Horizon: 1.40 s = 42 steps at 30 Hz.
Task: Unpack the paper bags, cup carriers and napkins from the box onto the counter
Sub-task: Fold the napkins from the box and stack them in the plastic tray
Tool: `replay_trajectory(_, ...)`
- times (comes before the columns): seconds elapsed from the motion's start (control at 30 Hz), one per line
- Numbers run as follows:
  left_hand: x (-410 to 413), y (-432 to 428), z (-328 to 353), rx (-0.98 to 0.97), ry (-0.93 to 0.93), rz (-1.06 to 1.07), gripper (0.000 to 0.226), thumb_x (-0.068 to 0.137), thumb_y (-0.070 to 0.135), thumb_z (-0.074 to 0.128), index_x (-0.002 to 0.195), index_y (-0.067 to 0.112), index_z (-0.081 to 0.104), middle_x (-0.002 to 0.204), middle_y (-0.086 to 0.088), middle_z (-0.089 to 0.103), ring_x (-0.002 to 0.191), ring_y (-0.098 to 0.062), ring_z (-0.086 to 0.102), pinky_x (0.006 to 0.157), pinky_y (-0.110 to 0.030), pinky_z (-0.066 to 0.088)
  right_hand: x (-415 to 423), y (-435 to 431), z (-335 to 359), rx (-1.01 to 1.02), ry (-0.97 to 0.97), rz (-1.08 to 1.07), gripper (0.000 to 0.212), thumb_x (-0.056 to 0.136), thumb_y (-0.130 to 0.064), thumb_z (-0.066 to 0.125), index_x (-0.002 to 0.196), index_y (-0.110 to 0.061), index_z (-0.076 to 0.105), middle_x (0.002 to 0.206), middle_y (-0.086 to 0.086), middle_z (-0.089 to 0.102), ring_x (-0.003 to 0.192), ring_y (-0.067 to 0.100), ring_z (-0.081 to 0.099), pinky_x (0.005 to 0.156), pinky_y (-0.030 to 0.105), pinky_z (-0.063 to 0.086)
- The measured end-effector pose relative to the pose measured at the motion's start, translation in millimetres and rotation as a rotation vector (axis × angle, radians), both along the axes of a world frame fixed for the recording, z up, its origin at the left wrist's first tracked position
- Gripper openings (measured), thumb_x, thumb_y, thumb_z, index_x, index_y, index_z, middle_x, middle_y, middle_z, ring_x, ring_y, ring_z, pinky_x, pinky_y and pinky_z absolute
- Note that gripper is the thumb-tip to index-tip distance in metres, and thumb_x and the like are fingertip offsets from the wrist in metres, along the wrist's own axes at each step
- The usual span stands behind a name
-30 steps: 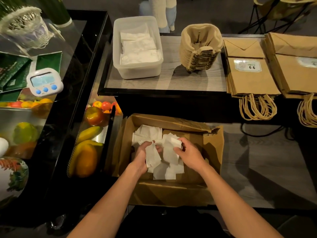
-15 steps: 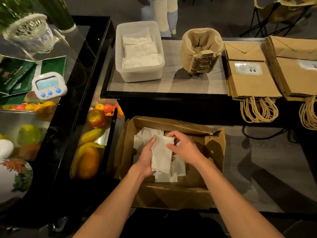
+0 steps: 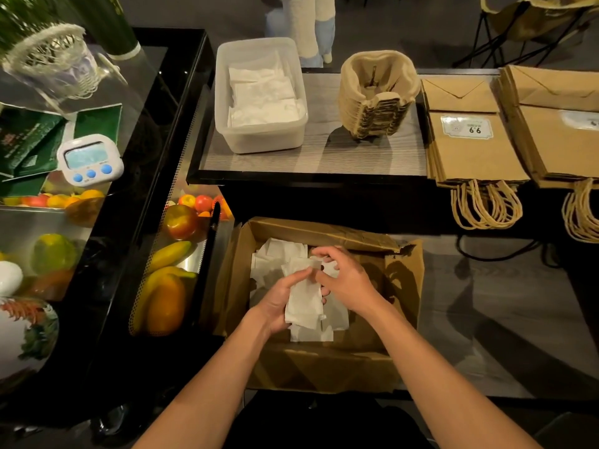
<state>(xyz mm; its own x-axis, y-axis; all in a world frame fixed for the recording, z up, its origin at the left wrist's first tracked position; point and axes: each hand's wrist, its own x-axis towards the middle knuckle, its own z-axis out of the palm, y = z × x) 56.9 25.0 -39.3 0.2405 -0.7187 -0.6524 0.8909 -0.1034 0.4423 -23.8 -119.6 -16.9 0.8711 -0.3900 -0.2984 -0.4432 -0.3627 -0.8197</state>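
At lower centre of the frame, the left hand (image 3: 278, 301) cradles a small napkin stack (image 3: 303, 304) from below, fingers curled round it, while the right hand (image 3: 349, 280) pinches the stack's upper edge. Both hover inside the open cardboard box (image 3: 324, 367), over loose napkins (image 3: 278, 251). Above, on the counter (image 3: 324, 160), sit a napkin-filled tub (image 3: 263, 141), stacked cup carriers (image 3: 376, 102) and paper bags (image 3: 470, 157); one label (image 3: 466, 127) shows bold digits, roughly 6.9, fine print unreadable.
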Motion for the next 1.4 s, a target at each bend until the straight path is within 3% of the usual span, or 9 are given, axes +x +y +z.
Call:
replay_trajectory(0.07,1,-3,-6,0.003,-0.007,0.070,0.035,0.091,0.028,0.073,0.122,0.013,0.068,0.103,-0.013,0.066,0.090,-0.027,0.067,0.080,-0.043,0.057,-3,2,-1,-0.088,-0.037,0.022,0.045,0.096,-0.034,0.065,0.138,-0.036,0.049,0.140,-0.013,0.042,0.127,0.005,0.042,0.101,0.023,0.042)
replay_trajectory(0.27,7,-7,-14,0.048,0.012,0.232,0.051,0.093,0.035,0.068,0.135,0.006,0.061,0.117,-0.022,0.065,0.112,-0.039,0.060,0.107,-0.055,0.045,-14,10,-11,-0.213,0.044,0.377,0.083,0.079,-0.052,0.077,0.148,-0.043,0.032,0.160,-0.016,0.017,0.148,0.012,0.013,0.118,0.035,0.017)
replay_trajectory(0.4,6,-6,-12,0.084,-0.005,0.223,0.044,0.091,0.030,0.066,0.126,0.003,0.063,0.104,-0.019,0.065,0.093,-0.033,0.065,0.083,-0.043,0.054,-12,5,-17,-0.349,0.010,0.379,0.073,0.082,-0.043,0.077,0.145,-0.038,0.041,0.158,-0.014,0.026,0.149,0.016,0.017,0.124,0.045,0.021)
replay_trajectory(0.57,1,-10,-10,0.103,0.016,0.297,0.035,0.083,0.021,0.059,0.109,0.002,0.071,0.101,-0.022,0.067,0.090,-0.037,0.065,0.089,-0.047,0.049,-14,7,-13,-0.315,0.029,0.426,0.077,0.078,-0.053,0.078,0.144,-0.036,0.041,0.159,-0.012,0.023,0.148,0.013,0.015,0.121,0.040,0.018)
replay_trajectory(0.7,0,-9,-9,0.139,0.030,0.327,0.036,0.080,0.017,0.056,0.109,-0.002,0.067,0.094,-0.021,0.068,0.082,-0.034,0.065,0.077,-0.043,0.051,-18,10,-10,-0.332,-0.033,0.357,0.049,0.086,-0.042,0.074,0.130,-0.033,0.054,0.155,-0.012,0.029,0.143,0.011,0.021,0.119,0.041,0.027)
replay_trajectory(0.83,0,-3,-4,0.209,0.046,0.327,0.027,0.084,0.011,0.049,0.103,0.005,0.066,0.090,-0.015,0.067,0.075,-0.029,0.064,0.061,-0.034,0.052,-23,11,-9,-0.035,0.071,0.208,0.050,0.086,-0.052,0.073,0.130,-0.044,0.050,0.153,-0.019,0.030,0.140,0.005,0.027,0.110,0.033,0.029)
replay_trajectory(1.03,-11,-3,-2,0.149,-0.051,0.312,0.040,0.085,0.003,0.042,0.112,0.007,0.072,0.114,-0.020,0.071,0.102,-0.037,0.067,0.093,-0.047,0.052,-25,22,-1,0.593,0.292,-0.166,0.047,0.093,-0.057,0.061,0.129,-0.036,0.042,0.126,-0.018,0.044,0.119,0.010,0.047,0.101,0.031,0.041)
replay_trajectory(1.23,-17,-19,14,0.190,-0.187,0.306,0.046,0.090,0.011,0.045,0.129,0.010,0.069,0.131,-0.020,0.067,0.121,-0.037,0.061,0.099,-0.047,0.053,-18,26,-6,0.925,0.127,-0.504,0.056,0.078,-0.020,0.086,0.129,-0.024,0.061,0.121,-0.001,0.071,0.109,0.019,0.068,0.090,0.034,0.058)
replay_trajectory(1.4,-17,-33,34,0.153,-0.223,0.344,0.034,0.089,0.009,0.053,0.122,0.003,0.061,0.118,-0.024,0.064,0.109,-0.039,0.062,0.106,-0.055,0.046,-16,22,13,1.133,-0.012,-0.583,0.046,0.087,-0.020,0.077,0.130,-0.016,0.060,0.124,0.009,0.069,0.115,0.025,0.065,0.088,0.035,0.056)
